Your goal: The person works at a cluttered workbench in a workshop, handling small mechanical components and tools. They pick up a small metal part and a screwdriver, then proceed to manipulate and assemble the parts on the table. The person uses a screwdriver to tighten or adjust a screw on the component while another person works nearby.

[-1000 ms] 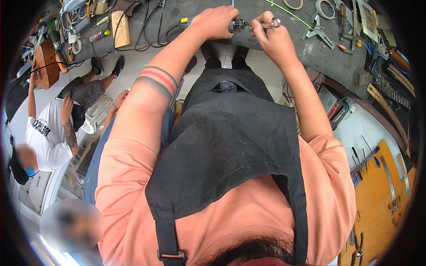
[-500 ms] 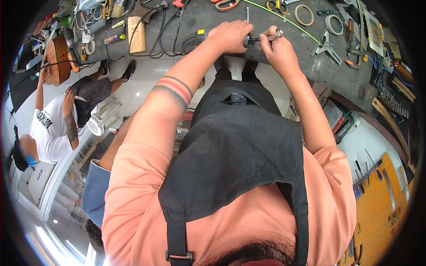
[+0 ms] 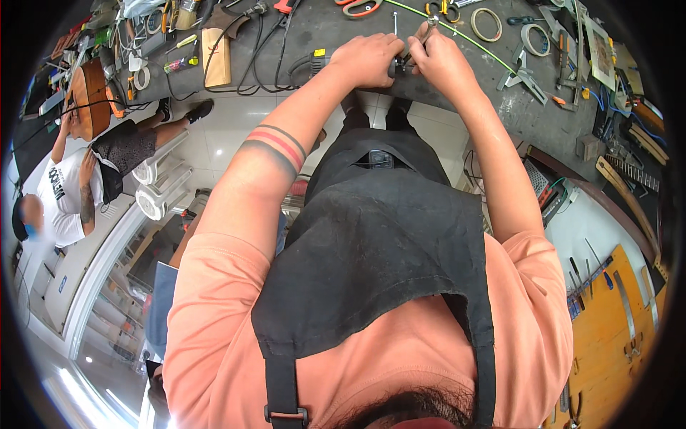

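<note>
Near the front edge of the workbench, my left hand [image 3: 368,60] is wrapped over a dark grey corded power tool [image 3: 319,61] with a yellow label. The tool lies crosswise, its black nose toward my right hand [image 3: 441,60]. My right fingers are closed around a metal wrench [image 3: 431,22], whose end sticks up above the knuckles. The wrench's other end is at the tool's nose, but my fingers hide how it sits there. A thin metal bit [image 3: 395,23] stands out on the bench just beyond my left fingertips.
On the dark workbench [image 3: 493,107] lie tape rolls [image 3: 486,25], a wooden block [image 3: 216,57], cables [image 3: 261,53] and orange-handled scissors [image 3: 359,7]. A green strip [image 3: 457,34] runs diagonally past my right hand. At left a person [image 3: 68,193] holds a guitar body [image 3: 91,100].
My right hand has shifted slightly up and left, and the wrench's visible end has swung up and left. My left hand stays on the power tool. The person at left has leaned and moved a little.
</note>
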Available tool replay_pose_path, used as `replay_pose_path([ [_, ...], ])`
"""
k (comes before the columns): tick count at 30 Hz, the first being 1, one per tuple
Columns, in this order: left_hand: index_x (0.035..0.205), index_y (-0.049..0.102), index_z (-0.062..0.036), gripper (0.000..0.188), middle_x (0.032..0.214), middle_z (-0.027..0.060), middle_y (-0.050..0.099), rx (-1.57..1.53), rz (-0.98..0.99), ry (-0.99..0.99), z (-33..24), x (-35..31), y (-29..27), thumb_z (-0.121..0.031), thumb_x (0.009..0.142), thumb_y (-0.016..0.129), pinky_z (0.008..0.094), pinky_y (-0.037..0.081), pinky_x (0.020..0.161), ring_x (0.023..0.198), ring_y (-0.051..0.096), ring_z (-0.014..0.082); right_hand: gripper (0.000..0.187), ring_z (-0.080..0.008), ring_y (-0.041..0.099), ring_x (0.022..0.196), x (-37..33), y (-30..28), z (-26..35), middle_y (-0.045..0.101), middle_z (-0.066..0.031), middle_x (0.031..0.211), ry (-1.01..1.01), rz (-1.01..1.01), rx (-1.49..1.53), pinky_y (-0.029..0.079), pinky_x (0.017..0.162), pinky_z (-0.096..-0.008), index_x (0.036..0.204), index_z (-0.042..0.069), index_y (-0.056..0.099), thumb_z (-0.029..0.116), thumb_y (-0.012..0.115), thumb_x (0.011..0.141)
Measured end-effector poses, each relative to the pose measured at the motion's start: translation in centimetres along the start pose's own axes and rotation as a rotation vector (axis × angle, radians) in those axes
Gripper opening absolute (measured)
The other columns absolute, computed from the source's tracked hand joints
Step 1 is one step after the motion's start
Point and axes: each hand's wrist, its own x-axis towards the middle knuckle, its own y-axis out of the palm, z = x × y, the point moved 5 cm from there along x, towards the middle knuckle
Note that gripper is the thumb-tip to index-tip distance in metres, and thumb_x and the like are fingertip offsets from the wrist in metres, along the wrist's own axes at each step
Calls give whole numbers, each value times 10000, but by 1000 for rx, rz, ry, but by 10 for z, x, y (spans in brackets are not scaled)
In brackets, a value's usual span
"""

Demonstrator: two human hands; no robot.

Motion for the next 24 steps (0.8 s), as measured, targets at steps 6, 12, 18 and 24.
replay_pose_path([
  [6, 1386, 616, -92, 641, 1331, 84, 678, -18, 2, 9, 1, 1, 2, -317, 840, 865, 482, 562, 1112, 1329, 654, 305, 355, -407, 780, 756, 1, -4, 3, 764, -202, 759, 63, -50, 62, 608, 773, -531, 1125, -44, 676, 304, 606, 1111],
  [12, 1344, 608, -100, 593, 1316, 93, 684, -36, -7, -8, 1, 0, 0, -314, 852, 860, 490, 562, 1096, 1330, 652, 311, 296, -482, 746, 876, 5, -31, 31, 764, -252, 923, -62, -627, 69, 578, 793, -538, 1098, -3, 679, 288, 628, 1117],
  [18, 1380, 554, -97, 648, 1396, 95, 689, -55, 108, -72, -3, 2, -11, -307, 846, 857, 490, 568, 1113, 1369, 646, 303, 193, -487, 706, 954, 47, -25, 28, 734, -234, 1015, -288, -872, 102, 552, 824, -537, 1145, 35, 661, 226, 638, 1139],
  [24, 1333, 562, -113, 649, 1297, 88, 662, 93, -50, 15, 5, 2, 1, -391, 845, 886, 485, 538, 1063, 1320, 619, 291, 181, -452, 631, 1094, 113, -4, 2, 656, -208, 1118, -301, -988, -225, 492, 959, -553, 1112, 64, 649, 244, 661, 1094],
])
